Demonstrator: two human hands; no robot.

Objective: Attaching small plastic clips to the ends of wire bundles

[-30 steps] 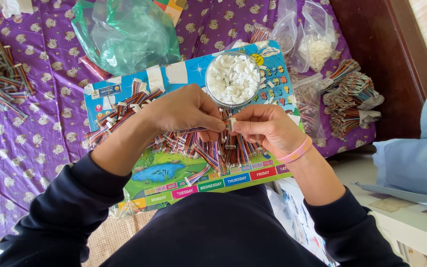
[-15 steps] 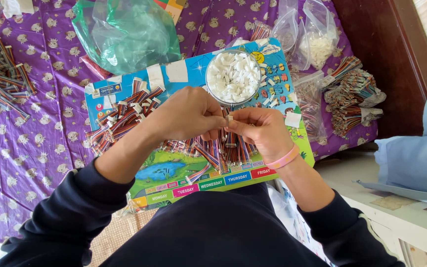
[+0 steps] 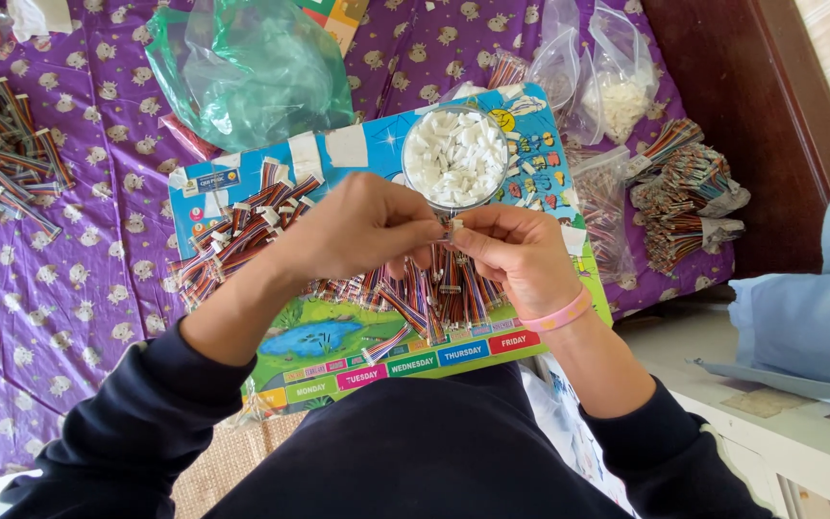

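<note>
My left hand and my right hand meet over a colourful picture board on my lap. Between their fingertips they pinch a small white connector with thin multicoloured wires hanging from it. Right behind the hands stands a round clear bowl of white connectors. Under and around the hands lie many short multicoloured wire pieces spread across the board. A pink band circles my right wrist.
A purple patterned cloth covers the surface. A crumpled green plastic bag lies behind the board. More wire bundles lie at far left and at right. Clear bags hold white parts. A light blue cushion is at right.
Both hands have stayed together at the same spot over the board, with small finger movements on the connector. The view has shifted slightly.
</note>
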